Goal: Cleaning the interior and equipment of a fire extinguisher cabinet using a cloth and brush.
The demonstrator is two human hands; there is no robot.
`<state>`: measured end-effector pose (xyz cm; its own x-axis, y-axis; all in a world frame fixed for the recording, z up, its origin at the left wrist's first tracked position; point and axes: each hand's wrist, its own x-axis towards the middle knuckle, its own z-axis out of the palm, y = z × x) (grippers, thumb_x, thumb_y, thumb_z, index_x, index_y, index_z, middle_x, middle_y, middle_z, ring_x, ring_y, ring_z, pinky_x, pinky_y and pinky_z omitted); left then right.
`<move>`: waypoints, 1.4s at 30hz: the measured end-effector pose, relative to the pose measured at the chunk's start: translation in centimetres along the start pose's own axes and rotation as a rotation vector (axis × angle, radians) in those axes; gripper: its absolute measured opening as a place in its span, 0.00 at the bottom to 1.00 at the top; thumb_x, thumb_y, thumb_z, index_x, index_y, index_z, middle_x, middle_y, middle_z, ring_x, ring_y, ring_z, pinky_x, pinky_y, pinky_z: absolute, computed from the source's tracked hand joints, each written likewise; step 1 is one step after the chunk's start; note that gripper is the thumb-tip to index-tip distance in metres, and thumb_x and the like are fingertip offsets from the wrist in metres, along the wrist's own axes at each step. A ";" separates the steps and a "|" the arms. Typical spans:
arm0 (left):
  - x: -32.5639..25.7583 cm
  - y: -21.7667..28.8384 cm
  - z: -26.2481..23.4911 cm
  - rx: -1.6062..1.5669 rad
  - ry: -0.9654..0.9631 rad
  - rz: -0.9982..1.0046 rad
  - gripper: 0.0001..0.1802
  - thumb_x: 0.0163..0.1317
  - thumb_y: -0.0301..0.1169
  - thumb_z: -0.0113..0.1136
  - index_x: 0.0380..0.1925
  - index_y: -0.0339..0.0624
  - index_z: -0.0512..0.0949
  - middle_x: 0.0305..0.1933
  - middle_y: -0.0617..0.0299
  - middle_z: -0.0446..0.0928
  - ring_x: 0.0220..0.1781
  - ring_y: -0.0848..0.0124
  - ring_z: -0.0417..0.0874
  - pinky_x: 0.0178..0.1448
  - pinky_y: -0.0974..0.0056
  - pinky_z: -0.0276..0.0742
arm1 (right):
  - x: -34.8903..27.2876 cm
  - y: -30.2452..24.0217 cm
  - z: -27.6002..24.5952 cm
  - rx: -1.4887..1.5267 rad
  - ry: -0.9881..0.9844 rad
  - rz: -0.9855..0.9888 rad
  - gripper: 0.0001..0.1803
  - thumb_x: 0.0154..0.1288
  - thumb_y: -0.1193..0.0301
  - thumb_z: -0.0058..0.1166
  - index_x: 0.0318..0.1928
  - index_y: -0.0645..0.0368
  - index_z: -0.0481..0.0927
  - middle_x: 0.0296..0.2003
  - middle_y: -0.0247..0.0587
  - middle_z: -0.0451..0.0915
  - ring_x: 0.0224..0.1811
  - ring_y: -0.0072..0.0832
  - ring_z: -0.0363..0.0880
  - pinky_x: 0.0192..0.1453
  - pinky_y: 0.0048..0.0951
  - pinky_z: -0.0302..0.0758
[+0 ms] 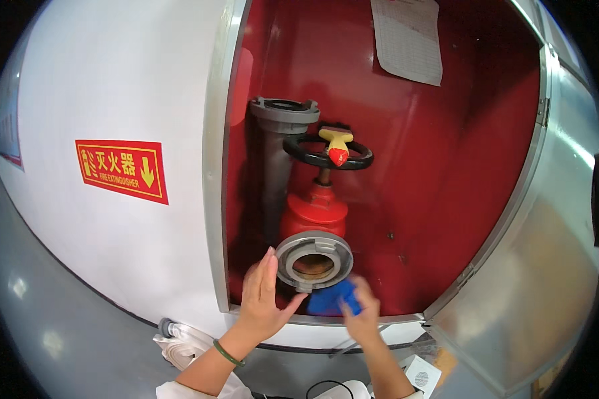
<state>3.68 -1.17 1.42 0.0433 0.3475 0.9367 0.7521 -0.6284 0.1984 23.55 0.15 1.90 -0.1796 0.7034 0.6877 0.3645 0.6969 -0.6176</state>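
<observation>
A red hydrant valve stands inside the red cabinet, topped by a black handwheel with a yellow and red tag on it. Its outlet ends in a round grey metal coupling that faces me. My left hand, a green bangle at its wrist, rests against the coupling's left side with fingers stretched and thumb apart. Below the coupling's right side, my right hand grips a blue cloth; both are slightly blurred.
Behind the valve, a grey nozzle stands upright. A paper sheet hangs on the cabinet's back wall. The metal door is swung out to the right. A rolled white hose and a white box sit below.
</observation>
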 end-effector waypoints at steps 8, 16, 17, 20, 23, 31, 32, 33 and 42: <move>0.1 0.1 -0.5 -0.035 -0.029 -0.033 0.54 0.42 0.31 0.73 0.64 0.30 0.49 0.64 0.41 0.59 0.62 0.48 0.65 0.63 0.52 0.62 | 2.2 -3.2 -3.0 0.002 0.222 -0.203 0.22 0.40 0.83 0.49 0.42 0.62 0.80 0.40 0.47 0.77 0.46 0.37 0.75 0.53 0.34 0.70; -0.9 0.1 -0.6 0.068 -0.088 -0.192 0.56 0.43 0.33 0.73 0.65 0.28 0.45 0.64 0.37 0.55 0.64 0.46 0.61 0.65 0.51 0.58 | 8.1 -6.2 -4.1 -0.068 0.167 -0.420 0.23 0.47 0.76 0.58 0.48 0.55 0.79 0.53 0.46 0.71 0.53 0.42 0.71 0.57 0.36 0.67; -0.5 0.6 -0.1 0.047 -0.104 -0.210 0.56 0.42 0.32 0.73 0.65 0.28 0.45 0.64 0.37 0.55 0.64 0.46 0.61 0.66 0.52 0.57 | 8.0 -5.4 -3.4 -0.080 0.014 -0.446 0.22 0.48 0.73 0.58 0.48 0.52 0.80 0.53 0.45 0.71 0.52 0.42 0.70 0.56 0.37 0.68; -0.5 1.0 0.6 0.060 -0.120 -0.210 0.57 0.42 0.33 0.74 0.65 0.28 0.44 0.64 0.37 0.55 0.64 0.46 0.60 0.65 0.51 0.57 | 6.1 -3.9 -2.1 -0.022 0.116 -0.435 0.33 0.43 0.80 0.56 0.56 0.49 0.75 0.55 0.45 0.67 0.49 0.46 0.66 0.57 0.40 0.66; -0.8 0.8 0.6 0.038 -0.117 -0.250 0.59 0.39 0.30 0.74 0.66 0.28 0.43 0.66 0.40 0.53 0.67 0.50 0.57 0.69 0.53 0.52 | 3.4 -2.7 -1.3 0.073 0.197 -0.300 0.33 0.44 0.80 0.55 0.57 0.52 0.74 0.55 0.46 0.67 0.49 0.46 0.66 0.56 0.40 0.66; -1.2 0.4 1.4 -0.078 -0.058 -0.267 0.58 0.39 0.22 0.68 0.67 0.31 0.41 0.69 0.44 0.50 0.69 0.56 0.55 0.71 0.56 0.47 | -1.5 0.0 0.0 0.112 0.094 -0.135 0.34 0.44 0.81 0.55 0.58 0.53 0.72 0.53 0.49 0.67 0.51 0.47 0.66 0.56 0.41 0.66; -1.1 0.5 1.0 -0.104 -0.049 -0.276 0.57 0.40 0.21 0.68 0.67 0.32 0.41 0.69 0.45 0.50 0.69 0.56 0.55 0.71 0.55 0.47 | -0.9 -0.2 -0.6 0.118 0.103 -0.128 0.34 0.44 0.81 0.55 0.58 0.53 0.72 0.53 0.49 0.67 0.51 0.47 0.66 0.56 0.41 0.66; -1.1 0.7 1.0 -0.109 -0.042 -0.255 0.56 0.41 0.20 0.67 0.67 0.32 0.41 0.69 0.45 0.51 0.69 0.56 0.56 0.71 0.55 0.48 | 0.0 0.0 -1.4 0.086 0.230 -0.120 0.35 0.44 0.82 0.55 0.58 0.52 0.72 0.54 0.48 0.67 0.52 0.48 0.66 0.56 0.42 0.66; -1.4 0.4 1.1 -0.122 -0.072 -0.254 0.58 0.43 0.22 0.69 0.67 0.30 0.37 0.70 0.41 0.44 0.71 0.54 0.50 0.72 0.54 0.45 | 8.5 -0.7 -1.0 0.032 0.140 -0.399 0.36 0.43 0.85 0.56 0.56 0.42 0.74 0.57 0.40 0.64 0.53 0.45 0.63 0.58 0.39 0.69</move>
<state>4.68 -1.13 -0.10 -0.0866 0.5499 0.8307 0.6602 -0.5928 0.4612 22.66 5.45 8.55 -0.1745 0.3537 0.9190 0.2623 0.9162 -0.3028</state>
